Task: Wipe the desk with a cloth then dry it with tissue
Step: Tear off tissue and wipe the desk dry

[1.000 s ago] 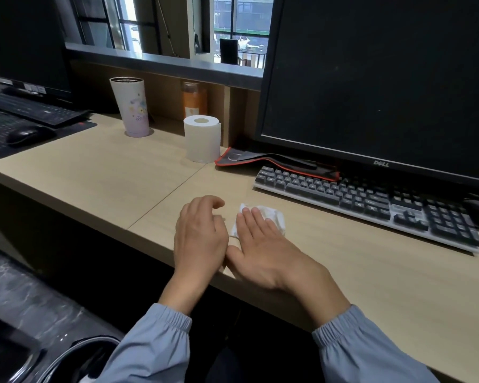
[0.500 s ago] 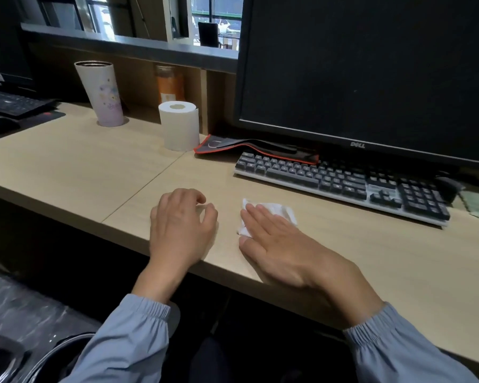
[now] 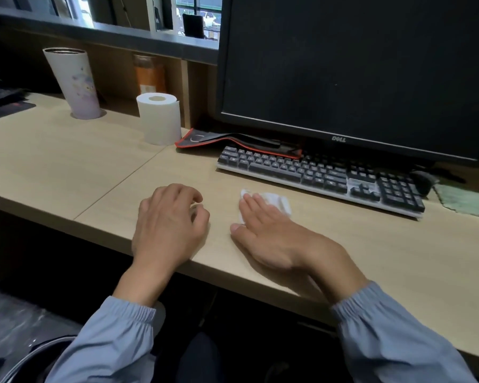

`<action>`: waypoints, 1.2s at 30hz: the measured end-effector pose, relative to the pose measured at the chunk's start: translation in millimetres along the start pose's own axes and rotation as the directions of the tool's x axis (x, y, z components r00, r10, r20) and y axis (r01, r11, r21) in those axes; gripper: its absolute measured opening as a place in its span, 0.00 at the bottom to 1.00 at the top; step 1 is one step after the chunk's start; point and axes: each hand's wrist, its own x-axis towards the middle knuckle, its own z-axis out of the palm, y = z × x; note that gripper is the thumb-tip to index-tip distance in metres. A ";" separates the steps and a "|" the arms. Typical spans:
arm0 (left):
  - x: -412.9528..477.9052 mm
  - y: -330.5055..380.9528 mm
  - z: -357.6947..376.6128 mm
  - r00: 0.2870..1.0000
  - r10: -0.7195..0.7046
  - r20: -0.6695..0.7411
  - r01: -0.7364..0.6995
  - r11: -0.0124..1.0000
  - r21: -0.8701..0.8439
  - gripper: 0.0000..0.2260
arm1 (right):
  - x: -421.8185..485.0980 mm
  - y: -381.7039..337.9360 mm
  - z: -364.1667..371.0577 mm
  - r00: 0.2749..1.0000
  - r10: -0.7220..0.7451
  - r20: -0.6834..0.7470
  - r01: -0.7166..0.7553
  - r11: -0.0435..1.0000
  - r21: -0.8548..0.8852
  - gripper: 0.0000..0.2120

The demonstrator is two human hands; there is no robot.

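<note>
A crumpled white tissue lies on the light wooden desk, just in front of the keyboard. My right hand lies flat on it, fingers stretched out and pressing its left part down. My left hand rests on the desk a hand's width to the left, fingers loosely curled, with nothing in it. A green cloth lies at the far right edge, beside the keyboard. A white tissue roll stands upright at the back.
A black keyboard and a dark monitor fill the back right. A red-edged mouse pad lies folded under the monitor. A pale tumbler stands at the back left. A mouse sits beside the keyboard.
My right hand has slid the tissue to the right, away from my left hand. The left hand has stayed near the desk's front edge.
</note>
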 end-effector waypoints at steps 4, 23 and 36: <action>1.5 0.7 0.6 0.999 0.040 0.028 -0.041 0.999 0.030 0.06 | 7.3 0.7 3.5 0.999 -0.007 -0.042 0.007 1.000 -0.015 0.36; -30.4 132.3 38.9 0.900 0.380 0.215 -0.347 0.921 -0.175 0.14 | -130.7 143.7 -1.6 0.928 0.363 -0.083 -0.343 0.921 0.186 0.32; -33.4 132.3 44.6 0.862 0.395 0.318 -0.389 0.917 -0.085 0.16 | -184.0 99.7 31.0 0.964 0.264 -0.044 -0.254 0.954 0.163 0.33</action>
